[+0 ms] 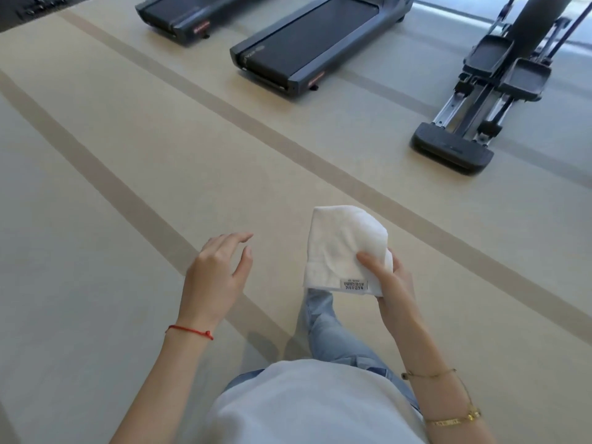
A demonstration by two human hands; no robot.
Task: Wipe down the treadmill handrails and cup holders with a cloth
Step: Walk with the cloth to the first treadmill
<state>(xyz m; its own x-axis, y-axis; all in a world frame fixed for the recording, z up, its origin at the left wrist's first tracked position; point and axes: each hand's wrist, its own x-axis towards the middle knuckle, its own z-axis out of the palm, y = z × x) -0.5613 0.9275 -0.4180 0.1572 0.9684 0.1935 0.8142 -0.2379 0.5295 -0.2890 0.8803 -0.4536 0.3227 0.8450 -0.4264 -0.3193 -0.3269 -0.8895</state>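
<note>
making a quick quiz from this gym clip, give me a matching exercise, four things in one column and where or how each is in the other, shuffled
Things:
1. white cloth
2. left hand
3. red string bracelet
4. nearest treadmill

States or places:
A. on the floor ahead, untouched
B. open and empty, fingers spread
C. around the left wrist
D. folded, held in the right hand

Pairs: 1-D, 2-B, 3-C, 4-A

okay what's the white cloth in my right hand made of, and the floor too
White cloth: likely cotton terry, soft matte nap, sewn-in label at its hem. Floor: probably smooth vinyl or rubber sheet, beige with darker stripes and a faint sheen; can't tell which.
</note>
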